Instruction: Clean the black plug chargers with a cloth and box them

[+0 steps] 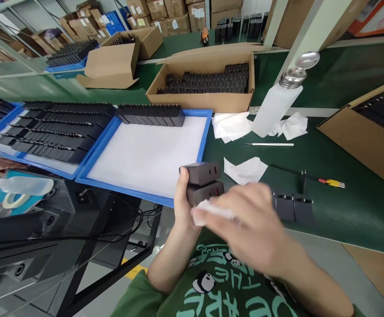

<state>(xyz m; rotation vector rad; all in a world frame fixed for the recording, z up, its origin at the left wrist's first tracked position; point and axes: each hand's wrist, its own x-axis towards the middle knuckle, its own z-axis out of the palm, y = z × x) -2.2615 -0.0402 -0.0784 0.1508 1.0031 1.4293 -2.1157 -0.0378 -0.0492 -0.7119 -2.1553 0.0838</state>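
Observation:
Two black blocks with small port openings, an upper one (202,173) and a lower one (202,193), are stacked in my left hand (185,204), whose fingers wrap round their left side. Pinched in my right hand (253,224) is a white wipe (215,211), at the lower block's near side; this hand is slightly blurred. Behind my hands lies the blue-rimmed tray (145,196) with a white lining and a row of black blocks (152,115) along its far edge. More black blocks (293,208) stand on the green table to the right.
A cardboard box (205,100) of black blocks stands at the back. Right of the tray are a white bottle (274,108), crumpled wipes (246,170), a thin metal tool (271,144) and a cable (310,177). A filled tray (56,132) and part of a person's hand (0,164) are left.

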